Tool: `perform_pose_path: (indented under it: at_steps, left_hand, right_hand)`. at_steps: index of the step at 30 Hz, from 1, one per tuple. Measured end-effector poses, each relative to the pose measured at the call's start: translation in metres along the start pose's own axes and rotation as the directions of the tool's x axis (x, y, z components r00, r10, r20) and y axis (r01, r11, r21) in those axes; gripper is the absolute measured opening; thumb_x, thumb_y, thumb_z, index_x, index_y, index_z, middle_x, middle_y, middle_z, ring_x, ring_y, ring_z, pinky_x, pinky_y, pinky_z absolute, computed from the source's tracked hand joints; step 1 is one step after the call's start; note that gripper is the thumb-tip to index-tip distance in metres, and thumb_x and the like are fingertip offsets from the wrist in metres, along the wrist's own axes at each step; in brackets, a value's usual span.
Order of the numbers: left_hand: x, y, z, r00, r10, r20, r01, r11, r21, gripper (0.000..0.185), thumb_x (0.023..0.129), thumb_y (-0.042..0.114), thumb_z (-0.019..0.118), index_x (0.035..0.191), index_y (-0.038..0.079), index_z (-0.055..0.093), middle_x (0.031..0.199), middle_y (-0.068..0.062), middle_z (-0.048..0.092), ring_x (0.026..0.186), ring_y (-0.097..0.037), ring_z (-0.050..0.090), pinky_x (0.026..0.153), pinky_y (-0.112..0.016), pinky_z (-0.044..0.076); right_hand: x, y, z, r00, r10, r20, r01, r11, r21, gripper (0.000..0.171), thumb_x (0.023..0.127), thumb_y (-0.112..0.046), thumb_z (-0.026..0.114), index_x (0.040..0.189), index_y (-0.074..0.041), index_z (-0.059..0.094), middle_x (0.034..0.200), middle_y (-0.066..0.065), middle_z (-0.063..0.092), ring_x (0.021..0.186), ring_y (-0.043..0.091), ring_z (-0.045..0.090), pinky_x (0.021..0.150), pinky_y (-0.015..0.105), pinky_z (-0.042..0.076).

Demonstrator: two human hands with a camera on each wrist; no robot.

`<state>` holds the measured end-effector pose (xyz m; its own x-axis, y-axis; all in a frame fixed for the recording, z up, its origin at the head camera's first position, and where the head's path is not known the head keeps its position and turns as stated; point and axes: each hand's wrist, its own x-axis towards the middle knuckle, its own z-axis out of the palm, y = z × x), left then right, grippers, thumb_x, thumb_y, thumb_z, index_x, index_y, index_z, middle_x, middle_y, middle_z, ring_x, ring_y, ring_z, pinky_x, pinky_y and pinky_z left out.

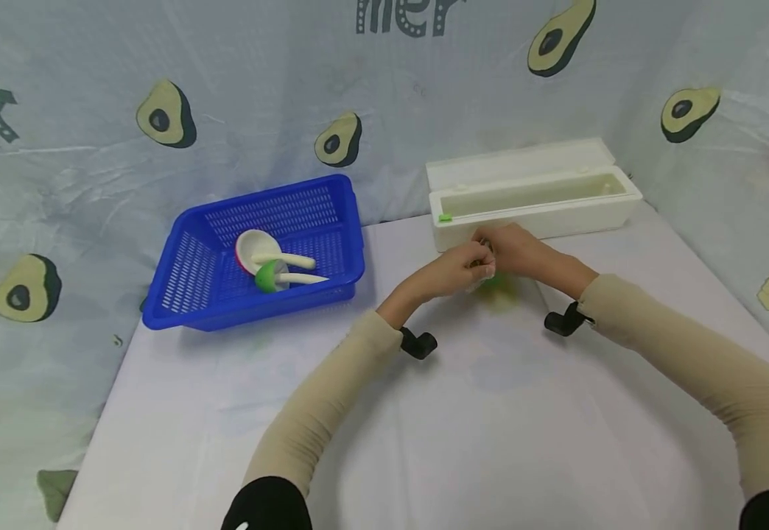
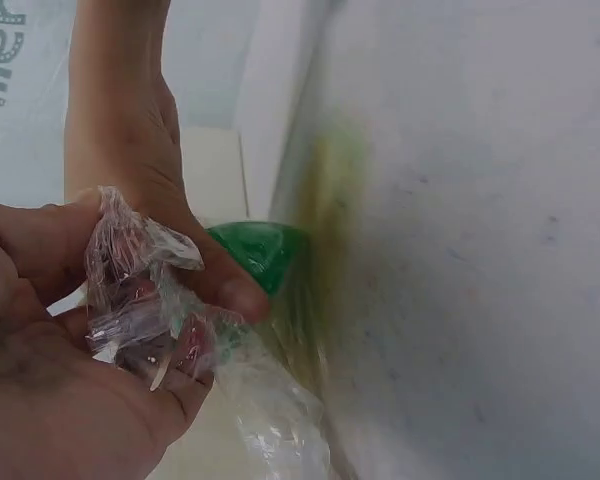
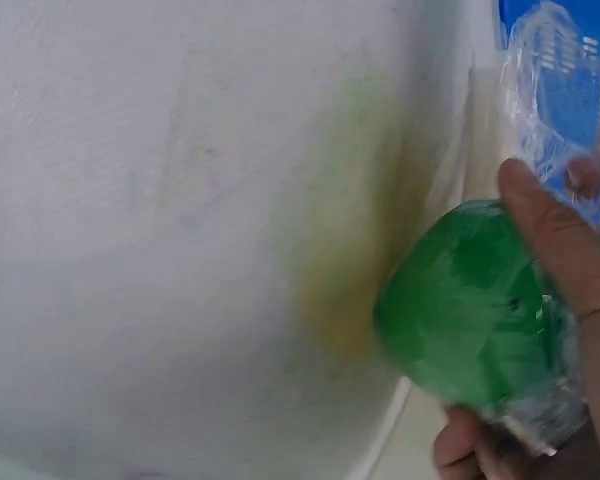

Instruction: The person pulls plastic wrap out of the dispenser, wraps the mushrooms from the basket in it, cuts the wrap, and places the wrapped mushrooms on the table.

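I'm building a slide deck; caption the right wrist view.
Right hand grips a glossy green object, with clear plastic film alongside.

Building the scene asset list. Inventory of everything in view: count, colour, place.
basket: 1, blue, table's left
ladle: 1, white, red edge, in basket
green-headed utensil: 1, white handle, in basket
box: 1, white, back right, open
tab: 1, green, box's left end
rounded object: 1, green, in right hand
clear film: count unclear, transparent, between hands
table cover: 1, white, under basket and box
backdrop: count unclear, pale grey, avocado prints, behind table
wrist devices: 2, black, one per wrist
sleeves: 2, beige, forearms
left hand: 1, bare, holding film
right hand: 1, bare, gripping rounded object
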<state>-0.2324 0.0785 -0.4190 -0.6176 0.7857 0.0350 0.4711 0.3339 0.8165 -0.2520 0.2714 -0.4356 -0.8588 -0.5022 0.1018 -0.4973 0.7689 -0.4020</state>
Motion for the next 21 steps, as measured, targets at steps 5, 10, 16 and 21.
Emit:
perform_pose_path:
  at_steps: [5,10,16,21]
  left_hand:
    - [-0.006,-0.011,-0.002,1.0,0.02,0.023,-0.023,0.991,0.131,0.016,0.106,0.009,0.052,0.099,-0.001,0.062,0.099,-0.008,0.055,0.091,-0.015,0.047,0.08,-0.023,0.039]
    - [-0.015,-0.017,-0.007,0.996,-0.078,-0.033,0.08,0.996,0.031,0.016,0.109,0.011,0.044,0.106,0.002,0.057,0.118,-0.012,0.046,0.109,-0.021,0.044,0.087,-0.03,0.042]
    - [-0.017,-0.01,-0.006,0.998,-0.067,0.014,0.067,0.997,-0.043,0.018,0.111,0.019,0.041,0.105,0.006,0.051,0.126,-0.009,0.036,0.122,-0.02,0.033,0.092,-0.035,0.039]
    - [-0.015,-0.005,0.002,0.998,-0.046,0.04,0.04,0.988,0.149,0.021,0.11,0.024,0.042,0.108,0.007,0.054,0.144,-0.012,0.036,0.145,-0.028,0.018,0.106,-0.045,0.036]
  right_hand:
    - [-0.009,0.009,-0.001,0.999,0.022,0.032,-0.025,0.996,0.081,0.053,0.083,-0.024,0.086,0.125,-0.003,0.061,0.123,0.02,0.067,0.092,0.03,0.062,0.081,0.046,0.051]
    - [-0.021,0.019,-0.007,0.994,-0.019,0.103,-0.002,0.98,0.198,0.068,0.089,-0.029,0.081,0.144,-0.004,0.051,0.144,0.02,0.055,0.12,0.035,0.057,0.092,0.053,0.05]
    - [-0.022,0.019,-0.006,0.997,-0.071,0.017,0.067,0.984,0.167,0.046,0.092,-0.019,0.078,0.133,-0.004,0.063,0.13,0.015,0.066,0.103,0.026,0.062,0.084,0.045,0.051]
    - [-0.008,0.006,-0.003,0.993,-0.115,-0.016,0.115,0.993,0.018,0.037,0.087,-0.015,0.081,0.117,0.001,0.068,0.109,0.017,0.073,0.086,0.028,0.065,0.08,0.046,0.053]
